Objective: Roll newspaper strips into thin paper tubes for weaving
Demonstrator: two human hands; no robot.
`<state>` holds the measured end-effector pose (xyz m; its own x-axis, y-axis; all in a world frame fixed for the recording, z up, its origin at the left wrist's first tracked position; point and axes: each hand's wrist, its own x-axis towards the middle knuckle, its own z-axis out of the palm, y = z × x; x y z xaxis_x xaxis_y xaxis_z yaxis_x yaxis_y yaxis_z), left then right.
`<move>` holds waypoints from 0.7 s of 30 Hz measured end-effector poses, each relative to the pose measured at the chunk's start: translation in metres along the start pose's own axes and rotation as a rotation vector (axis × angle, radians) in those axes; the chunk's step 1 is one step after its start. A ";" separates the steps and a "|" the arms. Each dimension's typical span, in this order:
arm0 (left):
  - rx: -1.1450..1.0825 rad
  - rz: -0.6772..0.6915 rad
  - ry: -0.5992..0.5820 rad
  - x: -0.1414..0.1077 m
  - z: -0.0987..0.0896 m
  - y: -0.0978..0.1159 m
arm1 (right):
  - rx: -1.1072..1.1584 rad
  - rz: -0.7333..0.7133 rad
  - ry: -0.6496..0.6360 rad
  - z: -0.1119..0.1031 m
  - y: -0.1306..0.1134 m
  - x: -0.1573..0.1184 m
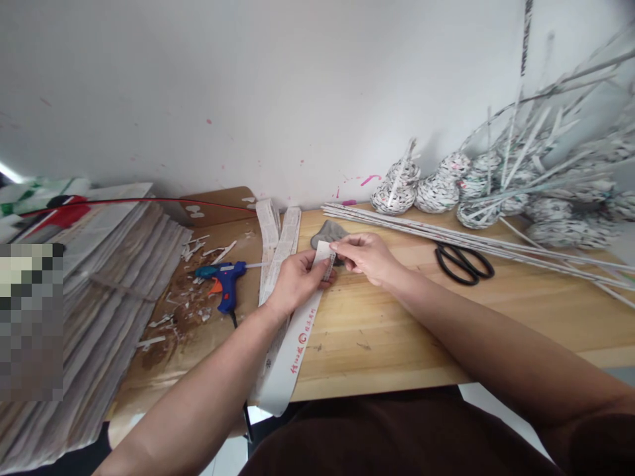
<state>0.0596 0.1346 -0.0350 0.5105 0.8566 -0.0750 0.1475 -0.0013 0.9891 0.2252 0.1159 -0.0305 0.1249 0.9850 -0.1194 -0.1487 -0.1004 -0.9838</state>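
A long white paper strip with red printed characters runs from my hands down over the table's front edge. My left hand is closed on it close to its far end, thumb on top. At that end's corner, the fingers of my right hand pinch the strip. Just behind my hands lies a crumpled grey cloth. To the left of the strip, stacks of cut newspaper strips lie lengthwise, partly hidden by my left forearm.
A blue glue gun lies among paper scraps at left, beside a tall newspaper stack. Black-handled scissors and long rolled paper sticks lie at right. Woven paper shapes stand along the wall.
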 end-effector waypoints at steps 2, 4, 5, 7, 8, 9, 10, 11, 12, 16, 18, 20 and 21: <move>0.004 -0.011 -0.008 -0.001 0.001 0.001 | 0.001 -0.015 0.002 0.001 0.000 -0.001; 0.002 -0.022 -0.017 -0.001 0.001 0.003 | 0.010 -0.029 0.005 0.003 0.000 -0.001; -0.005 -0.028 -0.019 -0.001 0.001 0.003 | 0.014 -0.034 0.008 0.003 -0.001 -0.002; -0.029 -0.043 -0.019 -0.001 0.002 0.005 | 0.012 -0.035 0.010 0.003 -0.003 -0.002; -0.042 -0.049 -0.016 -0.001 0.001 0.005 | 0.011 -0.030 0.008 0.002 -0.004 -0.003; -0.053 -0.054 -0.010 -0.001 0.001 0.005 | 0.011 -0.022 0.000 0.001 -0.005 -0.003; -0.063 -0.057 -0.004 -0.001 0.001 0.005 | 0.009 -0.014 -0.015 0.000 -0.006 -0.003; -0.072 -0.059 0.002 0.000 0.001 0.005 | 0.004 -0.008 -0.038 -0.001 -0.007 -0.002; -0.081 -0.059 0.007 0.000 0.001 0.005 | -0.004 -0.005 -0.064 -0.002 -0.008 -0.002; -0.084 -0.050 -0.010 0.001 0.000 0.003 | -0.065 -0.015 -0.126 -0.006 -0.004 0.000; -0.081 -0.050 -0.021 0.001 -0.001 0.002 | -0.077 -0.023 -0.129 -0.006 -0.001 0.000; -0.087 -0.056 -0.022 0.001 -0.001 0.001 | -0.068 -0.021 -0.139 -0.007 -0.001 0.000; -0.091 -0.060 -0.021 0.001 0.000 0.002 | -0.059 -0.013 -0.145 -0.007 -0.002 0.000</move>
<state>0.0602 0.1361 -0.0334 0.5207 0.8428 -0.1361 0.1012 0.0974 0.9901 0.2324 0.1150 -0.0298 -0.0174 0.9958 -0.0897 -0.0892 -0.0909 -0.9918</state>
